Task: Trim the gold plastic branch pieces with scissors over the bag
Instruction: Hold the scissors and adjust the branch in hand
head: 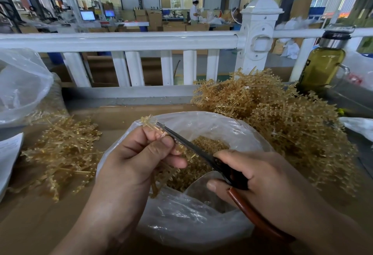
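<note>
Your left hand (139, 154) is curled, thumb and fingertips pinching one gold branch piece (148, 121). The piece's tip stands up beyond your fingers and its stem hangs down under your palm. The piece is held directly above the open mouth of the clear plastic bag (191, 226).

Your right hand (260, 176) is closed round the handles of the scissors (193, 149), with a red-brown handle loop showing below your thumb. The dark blades point up and to the left and lie against the branch piece right beside your left fingertips. They appear nearly together, but how far they are parted cannot be told.

Inside the bag lies a heap of small gold trimmings (210, 143), directly under the blades.

The bag sits on a brown cardboard surface (40, 224). A large pile of gold branches (282, 117) lies to the right of the bag, touching its rim. A smaller, flatter pile (64, 150) lies to the left, just beside the bag.

Other items noted:
- a second clear bag (20, 83) at the far left
- a glass bottle with yellow-green liquid (323, 63) behind the large pile
- a white railing (121, 40) along the back edge of the bench
</note>
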A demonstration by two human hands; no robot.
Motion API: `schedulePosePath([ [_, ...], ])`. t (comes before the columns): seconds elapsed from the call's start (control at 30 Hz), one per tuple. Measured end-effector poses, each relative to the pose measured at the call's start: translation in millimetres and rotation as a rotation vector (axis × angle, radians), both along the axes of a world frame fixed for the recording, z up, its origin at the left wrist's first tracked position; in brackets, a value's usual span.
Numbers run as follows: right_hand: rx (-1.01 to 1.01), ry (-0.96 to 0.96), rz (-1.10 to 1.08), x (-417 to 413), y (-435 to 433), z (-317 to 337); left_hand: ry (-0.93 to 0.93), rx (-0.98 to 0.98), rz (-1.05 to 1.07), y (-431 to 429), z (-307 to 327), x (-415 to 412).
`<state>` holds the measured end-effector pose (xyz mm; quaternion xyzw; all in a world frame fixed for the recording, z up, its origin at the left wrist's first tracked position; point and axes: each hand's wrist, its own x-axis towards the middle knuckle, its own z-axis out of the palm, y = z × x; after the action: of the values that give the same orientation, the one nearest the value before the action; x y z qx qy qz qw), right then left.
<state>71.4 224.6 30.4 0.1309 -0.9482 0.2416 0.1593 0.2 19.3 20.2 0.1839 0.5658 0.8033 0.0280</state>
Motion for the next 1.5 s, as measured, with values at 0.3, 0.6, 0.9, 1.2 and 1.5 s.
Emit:
schedulePosePath([
  [0.3, 0.002, 0.010, -0.018, -2, 1, -5, -0.020, 0.036, 0.034, 0, 0, -1],
  [0.6, 0.010, 0.027, -0.036, -1, 1, -4, 0.003, 0.028, 0.068, 4, -5, 0],
  [0.9, 0.015, 0.013, -0.031, -1, 1, -1, 0.043, 0.030, 0.082, 6, -7, -1],
  [1.2, -0.007, -0.013, -0.027, 1, -2, 2, 0.026, 0.039, 0.106, 8, -6, 2],
  [1.5, -0.014, -0.011, -0.022, 1, -2, 2, -0.033, 0.078, 0.084, 10, -2, 4],
])
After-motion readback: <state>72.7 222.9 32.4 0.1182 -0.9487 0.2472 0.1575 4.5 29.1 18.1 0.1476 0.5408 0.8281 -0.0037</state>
